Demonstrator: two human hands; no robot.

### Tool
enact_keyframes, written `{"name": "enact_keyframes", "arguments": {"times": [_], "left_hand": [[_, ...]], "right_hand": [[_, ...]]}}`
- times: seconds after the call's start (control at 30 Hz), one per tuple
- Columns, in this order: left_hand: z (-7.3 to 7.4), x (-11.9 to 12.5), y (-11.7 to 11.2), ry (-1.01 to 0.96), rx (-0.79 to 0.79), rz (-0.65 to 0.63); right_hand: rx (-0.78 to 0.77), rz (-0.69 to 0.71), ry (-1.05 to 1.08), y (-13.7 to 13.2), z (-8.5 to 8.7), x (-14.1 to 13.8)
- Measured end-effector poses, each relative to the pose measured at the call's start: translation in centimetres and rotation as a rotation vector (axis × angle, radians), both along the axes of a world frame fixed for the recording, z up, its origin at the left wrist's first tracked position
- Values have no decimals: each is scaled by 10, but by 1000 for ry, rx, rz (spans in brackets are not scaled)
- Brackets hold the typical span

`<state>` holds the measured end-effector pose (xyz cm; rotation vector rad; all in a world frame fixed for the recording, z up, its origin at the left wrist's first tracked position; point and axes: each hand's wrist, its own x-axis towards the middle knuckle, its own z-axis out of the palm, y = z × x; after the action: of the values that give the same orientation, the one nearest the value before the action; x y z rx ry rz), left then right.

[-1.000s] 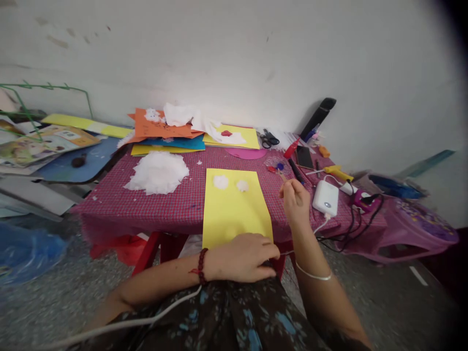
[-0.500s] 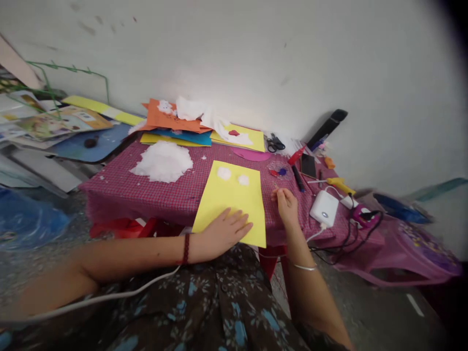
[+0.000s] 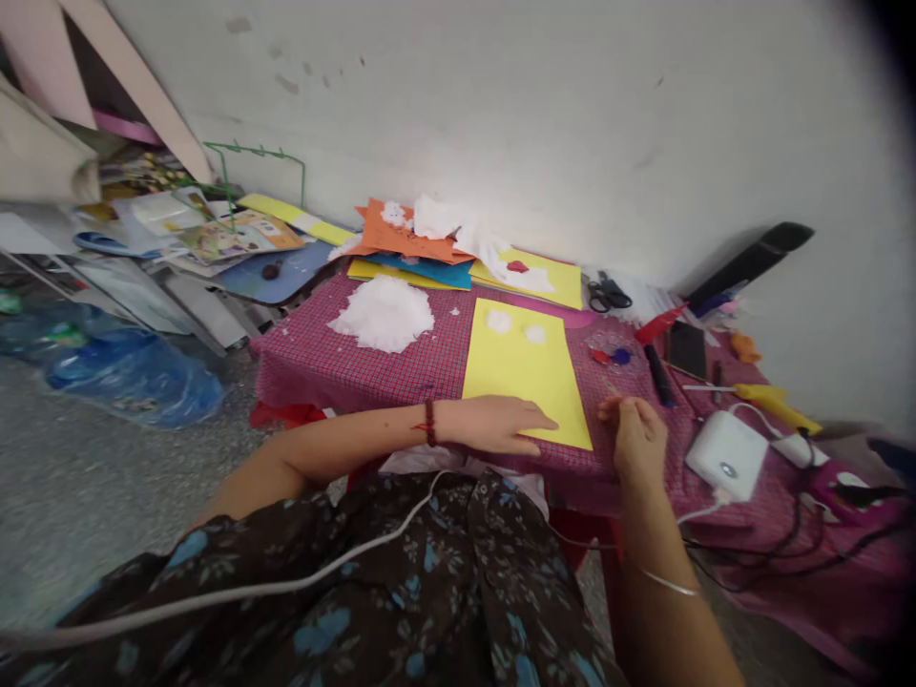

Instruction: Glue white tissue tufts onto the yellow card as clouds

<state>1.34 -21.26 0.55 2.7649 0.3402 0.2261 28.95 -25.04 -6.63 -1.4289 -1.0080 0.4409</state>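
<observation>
My left hand [image 3: 493, 423] lies flat across the near edge of a yellow sheet [image 3: 522, 377], its fingers stretched out to the right. Two small white fluffy tufts, a left one [image 3: 499, 321] and a right one [image 3: 534, 333], sit at the sheet's far end. Just right of the sheet, my right hand [image 3: 640, 439] is closed in a pinch; whatever is between its fingertips is too small to make out. Beyond it, a red piece [image 3: 601, 357] and a dark blue piece [image 3: 621, 357] rest on something clear. A pile of white fluff [image 3: 385, 313] lies left of the sheet.
Stacked coloured papers [image 3: 411, 250] and black scissors [image 3: 608, 292] line the back of the checked cloth [image 3: 307, 363]. To the right are a marker [image 3: 659, 375], a phone [image 3: 687, 349], a yellow glue gun [image 3: 777, 405] and a white power box [image 3: 728, 455] with cables.
The view has swung left, so the table appears further right. My left hand has turned, its fingers now pointing more to the right along the sheet's near edge. My right hand stays pinched beside the sheet.
</observation>
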Motion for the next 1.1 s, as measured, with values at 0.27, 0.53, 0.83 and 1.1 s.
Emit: {"name": "enact_keyframes", "arguments": {"times": [0.27, 0.53, 0.83, 1.1], "left_hand": [[10, -113, 89, 23, 199, 776], [-23, -122, 121, 56, 134, 885], [-15, -126, 129, -53, 44, 1026], [0, -140, 136, -183, -115, 1028]], "right_hand": [[-62, -16, -78, 0, 3, -4], [-103, -28, -122, -1, 1, -2], [-124, -43, -132, 0, 3, -4], [-116, -30, -123, 0, -1, -1]]}}
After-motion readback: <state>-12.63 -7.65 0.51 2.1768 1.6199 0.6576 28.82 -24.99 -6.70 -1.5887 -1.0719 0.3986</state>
